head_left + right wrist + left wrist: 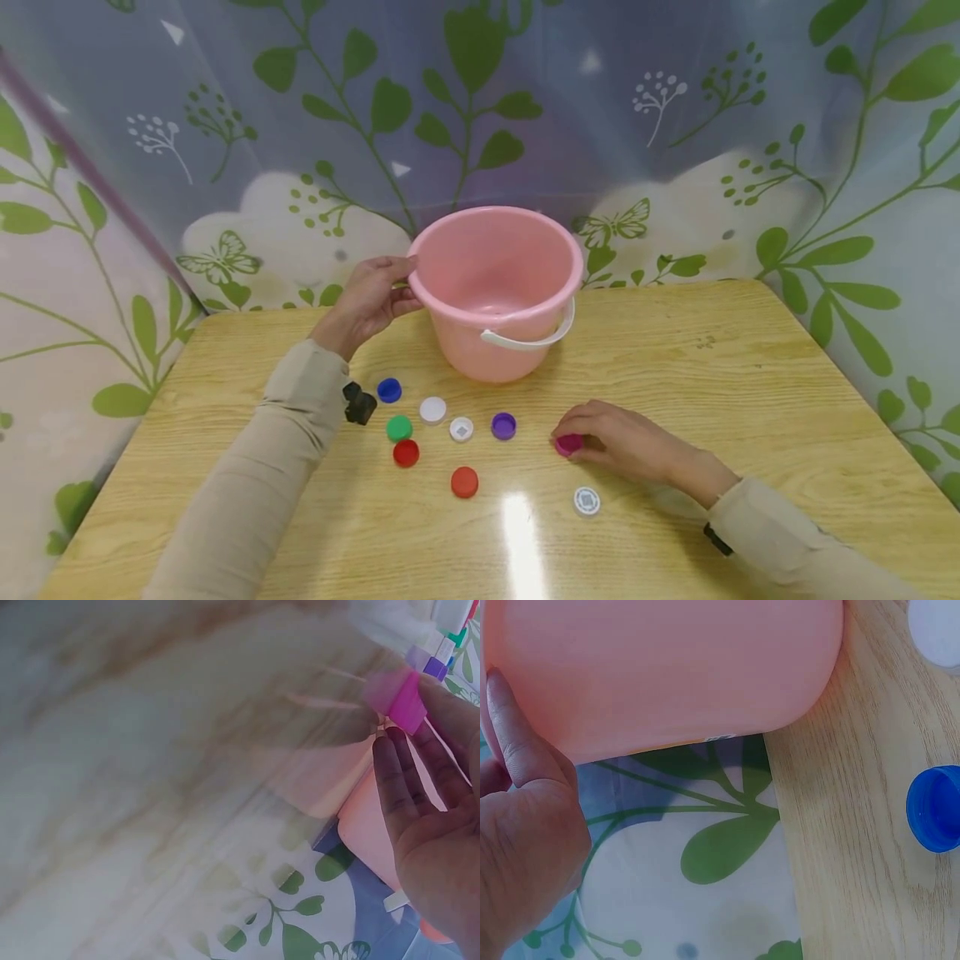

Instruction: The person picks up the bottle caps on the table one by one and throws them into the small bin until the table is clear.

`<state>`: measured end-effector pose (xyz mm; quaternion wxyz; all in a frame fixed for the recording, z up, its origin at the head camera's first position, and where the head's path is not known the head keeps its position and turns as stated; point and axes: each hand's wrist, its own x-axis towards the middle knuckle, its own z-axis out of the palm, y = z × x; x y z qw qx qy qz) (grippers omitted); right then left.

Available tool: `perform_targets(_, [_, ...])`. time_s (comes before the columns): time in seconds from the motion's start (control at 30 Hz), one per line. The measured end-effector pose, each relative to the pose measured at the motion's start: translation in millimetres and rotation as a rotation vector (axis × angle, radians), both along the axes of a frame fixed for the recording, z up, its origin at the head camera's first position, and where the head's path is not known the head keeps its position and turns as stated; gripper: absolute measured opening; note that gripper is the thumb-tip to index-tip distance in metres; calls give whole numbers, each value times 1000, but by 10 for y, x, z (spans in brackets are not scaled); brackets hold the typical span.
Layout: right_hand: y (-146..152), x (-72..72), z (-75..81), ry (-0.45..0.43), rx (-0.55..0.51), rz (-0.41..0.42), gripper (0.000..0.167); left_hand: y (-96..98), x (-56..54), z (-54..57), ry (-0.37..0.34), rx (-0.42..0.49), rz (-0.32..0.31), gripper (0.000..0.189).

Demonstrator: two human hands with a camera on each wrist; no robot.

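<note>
Magenta plastic shows between the thumb and fingers of the person's right hand (pixel 622 442), which pinches a small cap (pixel 567 444) low over the table (pixel 675 350); whether the cap touches the wood cannot be told. In the right wrist view the other fingers reach out beside it.

The left hand (pixel 367 300) grips the rim of a pink bucket (pixel 483 350) on its left side, the fingers curled about the edge. The bucket stands upright near the back of the table, its white handle (pixel 521 343) hanging down at the front.

Nearest the pinched cap lie a purple cap (pixel 504 426), hollow side up, and a patterned cap (pixel 587 502) closer to the person. Farther left are a marked white cap (pixel 461 429), a plain white cap (pixel 432 410), a blue cap (pixel 389 390) with its hollow up, and a green cap (pixel 400 428) just beside a hollow-up red cap (pixel 406 452). An orange-red cap (pixel 464 482) lies nearer the person. Behind hangs a leaf-printed cloth (pixel 450 108).
</note>
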<state>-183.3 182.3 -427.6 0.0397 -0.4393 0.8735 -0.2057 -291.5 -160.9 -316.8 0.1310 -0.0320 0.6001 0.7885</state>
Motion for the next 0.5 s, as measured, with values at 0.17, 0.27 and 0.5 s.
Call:
perform_targets(0.17, [-10, -22, 21, 10, 14, 17, 26, -5, -8, -23, -2, 6, 9, 43])
perform_targets(0.27, [-16, -38, 74, 6, 28, 10, 25, -7, -8, -25, -2, 13, 11, 43])
perform_targets(0.5, [-35, -80, 387, 0, -23, -8, 27, 2, -4, -17, -3, 19, 22, 41])
